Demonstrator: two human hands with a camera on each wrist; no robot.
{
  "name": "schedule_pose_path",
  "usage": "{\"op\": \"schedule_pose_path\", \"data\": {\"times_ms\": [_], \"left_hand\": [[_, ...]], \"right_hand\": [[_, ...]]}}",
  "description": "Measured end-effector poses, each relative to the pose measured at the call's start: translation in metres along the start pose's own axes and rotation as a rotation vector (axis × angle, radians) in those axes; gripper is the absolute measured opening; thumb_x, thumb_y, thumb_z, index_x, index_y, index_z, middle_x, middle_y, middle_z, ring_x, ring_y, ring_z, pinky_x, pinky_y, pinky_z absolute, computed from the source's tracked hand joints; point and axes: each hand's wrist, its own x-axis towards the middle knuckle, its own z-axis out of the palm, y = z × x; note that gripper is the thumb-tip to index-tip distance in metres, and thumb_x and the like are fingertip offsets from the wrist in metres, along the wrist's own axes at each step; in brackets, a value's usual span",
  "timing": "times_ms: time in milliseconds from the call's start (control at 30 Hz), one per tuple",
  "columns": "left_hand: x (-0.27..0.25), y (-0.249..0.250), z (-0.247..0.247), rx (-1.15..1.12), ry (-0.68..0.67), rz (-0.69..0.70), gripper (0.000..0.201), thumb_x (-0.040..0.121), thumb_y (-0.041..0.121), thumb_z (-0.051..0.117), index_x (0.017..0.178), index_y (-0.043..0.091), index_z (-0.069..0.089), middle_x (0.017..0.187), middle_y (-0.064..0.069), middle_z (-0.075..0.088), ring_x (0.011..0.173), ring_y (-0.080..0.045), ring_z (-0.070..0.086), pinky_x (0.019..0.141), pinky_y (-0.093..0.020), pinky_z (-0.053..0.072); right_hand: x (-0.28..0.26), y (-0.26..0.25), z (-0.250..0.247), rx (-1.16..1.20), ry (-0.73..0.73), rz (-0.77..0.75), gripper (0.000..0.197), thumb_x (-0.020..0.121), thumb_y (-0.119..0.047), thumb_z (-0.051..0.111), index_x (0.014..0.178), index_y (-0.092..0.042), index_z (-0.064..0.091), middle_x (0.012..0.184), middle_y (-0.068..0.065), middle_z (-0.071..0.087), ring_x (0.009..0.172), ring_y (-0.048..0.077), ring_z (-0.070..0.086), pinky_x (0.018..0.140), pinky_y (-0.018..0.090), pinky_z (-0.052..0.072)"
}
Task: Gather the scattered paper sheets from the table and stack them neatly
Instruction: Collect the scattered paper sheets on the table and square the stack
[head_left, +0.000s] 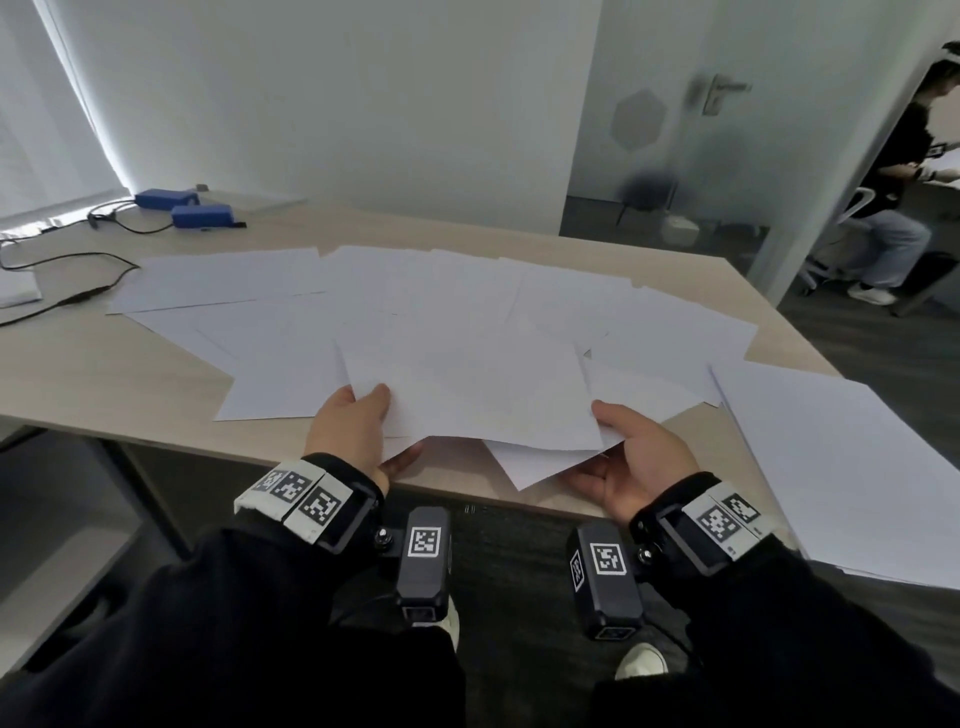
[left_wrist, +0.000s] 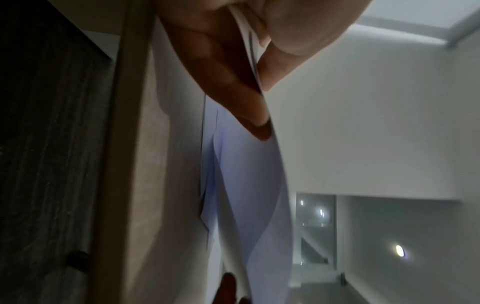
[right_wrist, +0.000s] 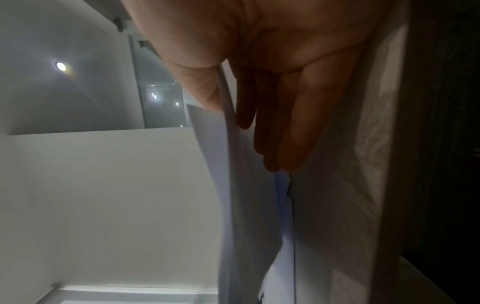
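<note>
A loose sheaf (head_left: 470, 395) of sheets is raised above the table (head_left: 104, 374) at its near edge. The left hand (head_left: 353, 431) and right hand (head_left: 636, 460) each pinch a side, thumb above, fingers beneath. Other sheets (head_left: 415, 291) lie scattered beyond.

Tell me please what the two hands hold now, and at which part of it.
Both hold a small bundle of paper sheets: the left hand pinches its near left corner, the right hand its near right edge, thumbs on top, fingers underneath.
</note>
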Motion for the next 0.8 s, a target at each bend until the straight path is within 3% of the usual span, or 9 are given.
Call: {"op": "schedule_pose_path", "data": {"times_ms": [133, 267, 400, 533, 600, 667, 733, 800], "left_hand": [[-0.006, -0.002, -0.003, 0.138, -0.077, -0.029, 0.002, 0.096, 0.017, 0.056, 0.095, 0.018, 0.058, 0.102, -0.009, 0.062, 0.086, -0.026, 0.064, 0.049, -0.032, 0.053], [-0.01, -0.004, -0.006, 0.183, -0.16, -0.061, 0.02, 0.095, 0.023, 0.064, 0.112, 0.012, 0.063, 0.105, -0.011, 0.073, 0.082, -0.025, 0.071, 0.044, -0.026, 0.05], [-0.013, -0.001, -0.001, 0.004, -0.07, -0.129, 0.013, 0.097, 0.015, 0.06, 0.109, 0.012, 0.06, 0.112, -0.013, 0.069, 0.086, -0.028, 0.068, 0.04, -0.026, 0.05], [-0.026, -0.003, 0.017, 0.005, -0.09, -0.189, 0.019, 0.1, 0.02, 0.056, 0.117, 0.012, 0.056, 0.11, -0.011, 0.069, 0.083, -0.03, 0.072, 0.04, -0.027, 0.052], [-0.037, -0.002, 0.024, 0.117, -0.244, -0.187, 0.028, 0.102, 0.03, 0.054, 0.12, 0.01, 0.057, 0.105, -0.01, 0.073, 0.078, -0.027, 0.074, 0.039, -0.025, 0.05], [-0.044, 0.0, 0.023, 0.315, -0.363, -0.131, 0.039, 0.101, 0.046, 0.05, 0.114, 0.01, 0.059, 0.092, -0.009, 0.077, 0.066, -0.02, 0.071, 0.039, -0.024, 0.046], [-0.044, 0.003, 0.014, 0.549, -0.347, 0.104, 0.042, 0.1, 0.052, 0.047, 0.1, 0.014, 0.065, 0.078, -0.004, 0.076, 0.059, -0.016, 0.066, 0.046, -0.028, 0.046], [-0.032, 0.001, -0.003, 0.813, -0.232, 0.456, 0.038, 0.099, 0.048, 0.046, 0.088, 0.02, 0.069, 0.075, 0.001, 0.072, 0.066, -0.014, 0.065, 0.064, -0.036, 0.053]], "right_hand": [[-0.002, 0.0, 0.002, -0.05, 0.014, -0.01, 0.023, 0.097, -0.021, 0.06, 0.114, -0.008, 0.066, 0.102, 0.014, 0.071, 0.093, 0.035, 0.07, 0.063, 0.047, 0.06], [-0.005, 0.002, 0.006, -0.085, 0.012, -0.022, 0.023, 0.101, -0.031, 0.054, 0.108, -0.013, 0.067, 0.102, 0.011, 0.073, 0.095, 0.034, 0.07, 0.07, 0.051, 0.06], [-0.005, 0.007, 0.009, -0.069, 0.003, -0.004, 0.048, 0.099, -0.06, 0.042, 0.119, -0.021, 0.063, 0.109, 0.007, 0.074, 0.089, 0.035, 0.075, 0.069, 0.049, 0.059], [-0.01, 0.013, 0.019, -0.128, -0.069, 0.021, 0.07, 0.08, -0.079, 0.046, 0.122, -0.025, 0.064, 0.113, 0.009, 0.075, 0.096, 0.036, 0.074, 0.07, 0.05, 0.06], [-0.014, 0.015, 0.025, -0.167, -0.068, 0.023, 0.054, 0.087, -0.064, 0.057, 0.12, -0.022, 0.065, 0.107, 0.009, 0.076, 0.094, 0.033, 0.074, 0.064, 0.044, 0.061], [-0.013, 0.016, 0.027, -0.196, -0.022, 0.014, 0.029, 0.098, -0.036, 0.059, 0.117, -0.014, 0.064, 0.096, 0.008, 0.076, 0.084, 0.029, 0.074, 0.054, 0.037, 0.059], [-0.01, 0.014, 0.025, -0.175, 0.033, 0.009, 0.014, 0.101, -0.018, 0.054, 0.111, -0.012, 0.061, 0.091, 0.009, 0.074, 0.08, 0.028, 0.072, 0.053, 0.038, 0.059], [-0.008, 0.011, 0.022, -0.127, 0.072, 0.009, 0.008, 0.102, -0.011, 0.05, 0.103, -0.012, 0.058, 0.089, 0.01, 0.072, 0.079, 0.028, 0.07, 0.054, 0.04, 0.059]]}}
